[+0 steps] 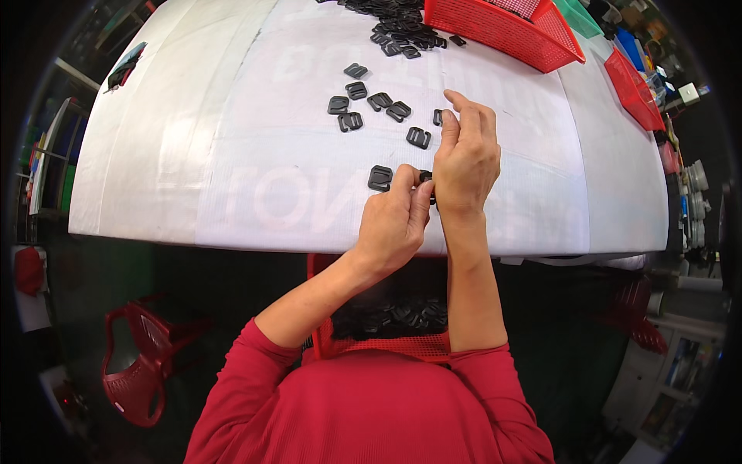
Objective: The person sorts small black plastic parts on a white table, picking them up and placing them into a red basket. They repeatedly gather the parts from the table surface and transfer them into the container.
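Both hands [433, 193] pinch one black buckle [426, 178] together.

Both hands [433, 193] pinch black buckle [426, 177] (table edge).

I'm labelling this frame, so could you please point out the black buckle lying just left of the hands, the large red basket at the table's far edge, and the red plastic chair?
black buckle [379, 178], head view, its frame.
red basket [495, 31], head view, front wall.
red plastic chair [139, 371], head view, backrest.

A white sheet [309, 178] with faint mirrored lettering covers the table.
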The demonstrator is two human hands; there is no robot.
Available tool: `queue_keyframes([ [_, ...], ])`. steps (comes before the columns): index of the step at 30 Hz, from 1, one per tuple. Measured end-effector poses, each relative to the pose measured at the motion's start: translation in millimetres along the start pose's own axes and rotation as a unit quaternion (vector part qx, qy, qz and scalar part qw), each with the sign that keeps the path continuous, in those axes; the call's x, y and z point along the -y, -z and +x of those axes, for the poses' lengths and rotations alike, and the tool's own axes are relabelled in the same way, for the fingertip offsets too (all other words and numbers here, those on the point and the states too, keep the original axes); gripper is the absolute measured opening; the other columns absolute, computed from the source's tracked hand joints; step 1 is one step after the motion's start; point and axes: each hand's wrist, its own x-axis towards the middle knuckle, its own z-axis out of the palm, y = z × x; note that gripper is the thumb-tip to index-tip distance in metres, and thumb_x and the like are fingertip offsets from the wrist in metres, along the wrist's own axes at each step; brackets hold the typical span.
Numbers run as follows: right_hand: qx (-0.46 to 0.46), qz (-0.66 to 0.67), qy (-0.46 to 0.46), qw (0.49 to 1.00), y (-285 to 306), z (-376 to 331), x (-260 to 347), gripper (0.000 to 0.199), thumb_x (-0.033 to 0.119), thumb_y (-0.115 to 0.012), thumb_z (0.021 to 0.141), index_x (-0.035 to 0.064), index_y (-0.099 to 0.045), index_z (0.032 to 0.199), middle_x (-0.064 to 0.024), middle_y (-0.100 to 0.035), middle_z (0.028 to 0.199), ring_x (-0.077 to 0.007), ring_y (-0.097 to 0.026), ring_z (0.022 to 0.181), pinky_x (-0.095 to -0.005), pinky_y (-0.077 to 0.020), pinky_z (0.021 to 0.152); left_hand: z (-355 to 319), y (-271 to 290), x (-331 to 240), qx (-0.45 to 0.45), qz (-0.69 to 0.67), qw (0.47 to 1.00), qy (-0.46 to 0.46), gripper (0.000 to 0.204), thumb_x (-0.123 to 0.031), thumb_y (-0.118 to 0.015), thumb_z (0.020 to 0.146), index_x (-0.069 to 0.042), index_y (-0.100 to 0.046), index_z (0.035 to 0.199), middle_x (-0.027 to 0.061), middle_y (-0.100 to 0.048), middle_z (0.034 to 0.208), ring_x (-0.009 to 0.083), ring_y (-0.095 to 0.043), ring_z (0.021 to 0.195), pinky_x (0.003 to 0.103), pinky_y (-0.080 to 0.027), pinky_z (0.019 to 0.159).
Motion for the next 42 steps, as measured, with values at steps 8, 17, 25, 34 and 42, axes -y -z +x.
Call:
queue_keyframes([
  [8, 0.039, 0.026, -0.018, 0.999, -4.4, -17.0, 4.7, 0.023, 0.005, -0.059, 0.09, 0.0141, -0.066, 0.11, -0.0012, -0.062, 0.103, -0.0214, -0.063, 0.092, -0.0385, -0.0446, 0.073, 11.1, 1.8, 14.8, -0.042, 0.0, 0.999, -0.018, 0.018, -0.016, -0.045, 0.104, -0.002, -0.048, 0.092, 0.0064, -0.048, 0.053, 0.0131, -0.044, 0.047, 0.03, -0.036, 0.047],
  [17, 0.018, -0.052, -0.004, 0.998, -23.0, 19.0, -23.1, 0.022, 0.008, -0.063, 0.088, 0.0162, -0.067, 0.108, -0.0021, -0.061, 0.104, -0.0218, -0.064, 0.088, -0.039, -0.0469, 0.075, 47.4, 43.5, 31.7, 0.02, 0.142, 0.99, 0.014, 0.023, -0.022, -0.061, 0.096, -0.002, -0.061, 0.085, 0.009, -0.059, 0.059, 0.0182, -0.057, 0.052, 0.031, -0.041, 0.051],
  [25, 0.004, 0.031, -0.045, 0.999, -26.7, 26.4, -96.4, 0.017, 0.007, -0.062, 0.088, 0.009, -0.068, 0.104, -0.0074, -0.062, 0.1, -0.0224, -0.062, 0.077, -0.0359, -0.0503, 0.069, 127.1, 82.7, 71.1, -0.094, 0.4, 0.911, -0.033, 0.028, -0.036, -0.071, 0.086, -0.008, -0.072, 0.09, 0.0062, -0.07, 0.08, 0.0228, -0.066, 0.075, 0.036, -0.05, 0.066],
  [34, 0.007, 0.084, -0.051, 0.995, -22.4, 23.0, -116.6, 0.015, 0.004, -0.061, 0.088, 0.0081, -0.069, 0.099, -0.0073, -0.062, 0.097, -0.0223, -0.063, 0.075, -0.0346, -0.0503, 0.07, 212.7, 63.8, 112.2, -0.026, 0.459, 0.887, -0.045, 0.02, -0.021, -0.067, 0.087, -0.008, -0.072, 0.102, 0.0129, -0.067, 0.101, 0.0271, -0.062, 0.098, 0.037, -0.053, 0.078],
  [42, 0.013, 0.077, -0.055, 0.995, -30.9, 18.9, -117.7, 0.015, 0.008, -0.066, 0.083, 0.011, -0.068, 0.098, -0.004, -0.062, 0.099, -0.0259, -0.06, 0.097, -0.0408, -0.0485, 0.082, 188.5, 41.1, 80.0, 0.023, 0.355, 0.934, -0.046, 0.02, -0.02, -0.071, 0.085, -0.007, -0.071, 0.1, 0.0104, -0.069, 0.109, 0.028, -0.06, 0.106, 0.04, -0.049, 0.083],
])
